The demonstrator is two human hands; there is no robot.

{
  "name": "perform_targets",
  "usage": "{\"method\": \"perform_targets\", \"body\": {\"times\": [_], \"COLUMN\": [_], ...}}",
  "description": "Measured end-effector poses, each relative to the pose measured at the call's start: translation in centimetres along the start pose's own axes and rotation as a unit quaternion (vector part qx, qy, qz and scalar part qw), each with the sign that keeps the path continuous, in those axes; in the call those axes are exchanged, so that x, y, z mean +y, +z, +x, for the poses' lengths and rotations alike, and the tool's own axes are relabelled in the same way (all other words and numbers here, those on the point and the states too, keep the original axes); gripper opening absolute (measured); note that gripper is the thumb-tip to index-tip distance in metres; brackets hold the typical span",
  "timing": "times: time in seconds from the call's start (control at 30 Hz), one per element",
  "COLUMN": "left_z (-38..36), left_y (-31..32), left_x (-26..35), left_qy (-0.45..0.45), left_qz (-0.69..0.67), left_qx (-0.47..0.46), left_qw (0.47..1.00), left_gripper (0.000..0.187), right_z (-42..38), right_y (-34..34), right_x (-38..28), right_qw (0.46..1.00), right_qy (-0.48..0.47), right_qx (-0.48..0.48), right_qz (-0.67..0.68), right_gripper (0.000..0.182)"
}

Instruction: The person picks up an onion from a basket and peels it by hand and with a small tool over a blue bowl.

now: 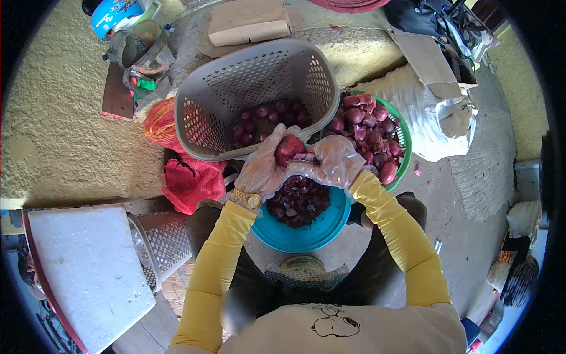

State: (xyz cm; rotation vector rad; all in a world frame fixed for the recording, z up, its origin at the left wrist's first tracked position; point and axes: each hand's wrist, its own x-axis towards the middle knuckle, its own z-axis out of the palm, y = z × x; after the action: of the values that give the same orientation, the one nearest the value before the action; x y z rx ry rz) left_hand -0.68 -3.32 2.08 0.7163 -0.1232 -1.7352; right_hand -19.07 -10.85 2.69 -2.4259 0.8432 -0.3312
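Your left hand (261,160) grasps a red onion (288,148); I cannot tell whether your right hand (338,160), close beside it, pinches anything. Hold the onion steady and low, over the onion skins (296,205) in the blue basin (335,226) just below, clear of the grey plastic basket (253,75) beyond.

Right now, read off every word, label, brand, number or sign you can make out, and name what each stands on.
No text reads clearly enough to quote.
Blue item at the top left: pale marks like lettering, too small and blurred to read.
Gold-coloured watch or bracelet: no numbers can be read.
Light shirt: a line drawing, no legible words.
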Motion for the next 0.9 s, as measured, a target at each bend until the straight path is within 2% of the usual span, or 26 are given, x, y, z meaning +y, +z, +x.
{"method": "perform_targets", "body": {"times": [0.1, 0.2, 0.27, 0.4, 0.43, 0.47, 0.53, 0.6, 0.63, 0.67, 0.8, 0.9], "left_z": [0.1, 0.3, 0.2, 0.2, 0.2, 0.3, 0.4, 0.3, 0.2, 0.0, 0.0, 0.4], "left_y": [-0.4, -0.6, -0.5, -0.5, -0.6, -0.7, -1.4, -1.1, -0.9, -0.6, -1.0, -1.6], "left_x": [-0.1, -0.2, -0.3, -0.3, -0.3, -0.2, 0.1, 0.6, 0.9, 1.1, 1.7, 1.7], "left_qy": [-0.006, -0.012, -0.008, 0.015, 0.024, 0.033, 0.033, 0.034, 0.063, 0.092, 0.098, 0.054], "left_qz": [0.033, 0.033, 0.038, 0.064, 0.048, 0.032, 0.013, -0.006, -0.007, -0.007, -0.021, -0.045], "left_qx": [-0.041, -0.025, -0.037, -0.029, 0.000, 0.029, 0.036, 0.042, 0.075, 0.107, 0.110, 0.060], "left_qw": [0.999, 0.999, 0.999, 0.997, 0.999, 0.999, 0.999, 0.999, 0.995, 0.990, 0.989, 0.996], "left_gripper": [0.050, 0.049, 0.041, 0.042, 0.044, 0.045, 0.047, 0.050, 0.051, 0.051, 0.050, 0.045], "right_z": [0.0, 0.0, 0.0, 0.1, 0.1, 0.1, -0.1, -0.2, -0.3, -0.5, -0.9, -0.9], "right_y": [-0.8, -0.9, -1.0, -0.9, -0.7, -0.8, -1.1, -0.7, -0.6, -0.7, 1.0, 1.2], "right_x": [-0.2, -0.2, -0.3, -0.3, -0.4, -0.6, -1.3, -1.2, -1.2, -1.4, -0.1, -0.4], "right_qw": [1.000, 0.999, 0.998, 0.992, 0.989, 0.988, 0.994, 0.991, 0.986, 0.988, 0.980, 0.980], "right_qy": [-0.015, -0.017, -0.021, -0.008, -0.002, -0.002, -0.036, -0.055, -0.074, -0.100, -0.113, -0.126], "right_qx": [-0.016, -0.047, -0.057, -0.106, -0.117, -0.117, -0.099, -0.113, -0.127, -0.106, -0.121, -0.104], "right_qz": [-0.008, -0.021, -0.021, -0.072, -0.096, -0.096, -0.015, -0.048, -0.081, -0.050, -0.112, -0.115], "right_gripper": [0.067, 0.066, 0.066, 0.064, 0.064, 0.064, 0.064, 0.065, 0.066, 0.069, 0.070, 0.070]}}
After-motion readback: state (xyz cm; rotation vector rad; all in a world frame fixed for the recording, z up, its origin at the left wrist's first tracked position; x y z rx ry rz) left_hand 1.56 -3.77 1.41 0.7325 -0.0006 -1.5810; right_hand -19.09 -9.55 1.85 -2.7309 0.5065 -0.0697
